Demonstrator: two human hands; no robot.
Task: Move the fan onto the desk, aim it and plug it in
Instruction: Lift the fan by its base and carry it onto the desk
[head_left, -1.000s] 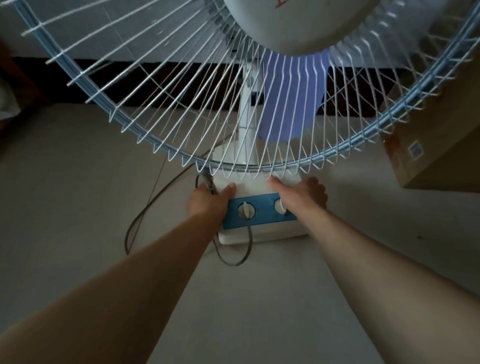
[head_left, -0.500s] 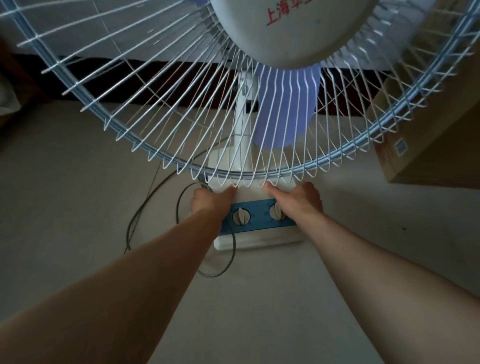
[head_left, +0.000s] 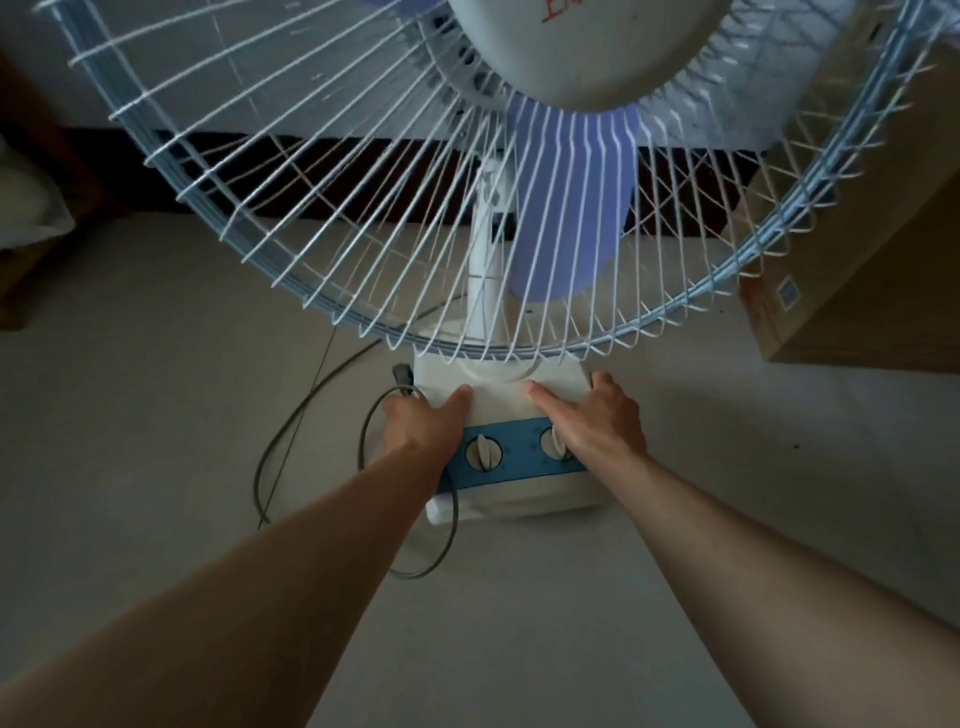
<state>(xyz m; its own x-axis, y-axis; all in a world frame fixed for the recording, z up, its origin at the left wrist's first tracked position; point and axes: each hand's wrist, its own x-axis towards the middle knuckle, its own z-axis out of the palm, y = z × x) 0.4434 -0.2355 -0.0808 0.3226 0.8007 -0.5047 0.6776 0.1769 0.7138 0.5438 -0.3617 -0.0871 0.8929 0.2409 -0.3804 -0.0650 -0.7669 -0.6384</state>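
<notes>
Gripping the fan (head_left: 498, 291) by its base, you have one hand on each side: your left hand (head_left: 423, 421) is wrapped around the left edge with the thumb laid flat on top, and your right hand (head_left: 597, 421) clasps the right edge, thumb also on top and palm partly over the right-hand knob (head_left: 555, 442). The fan stands upright on a pale, smooth floor (head_left: 156, 415), a little beyond the middle of the scene, its round cage looming toward you and filling the far half of the view.

The base is a white plastic block with a blue strip across its near face carrying two white dials; the left dial (head_left: 483, 453) is fully in view. A white stem rises from it to a grille of thin white wires ringed by a light blue band, with a lilac blade showing behind the wires. The smooth, pale hub cap (head_left: 582, 47) bears red lettering, cut off by the top edge and not readable.

A grey cord (head_left: 363, 441) loops on the floor just left of the base, passing under your left forearm, and its plug (head_left: 402, 375) lies beside the far left corner of the base, near your fingers.

To the right sits a brown cardboard box (head_left: 857, 260) with a small blue and white label (head_left: 788, 292), too small to read. At the far side a dark band runs along the foot of a light wall. The room is dim.
</notes>
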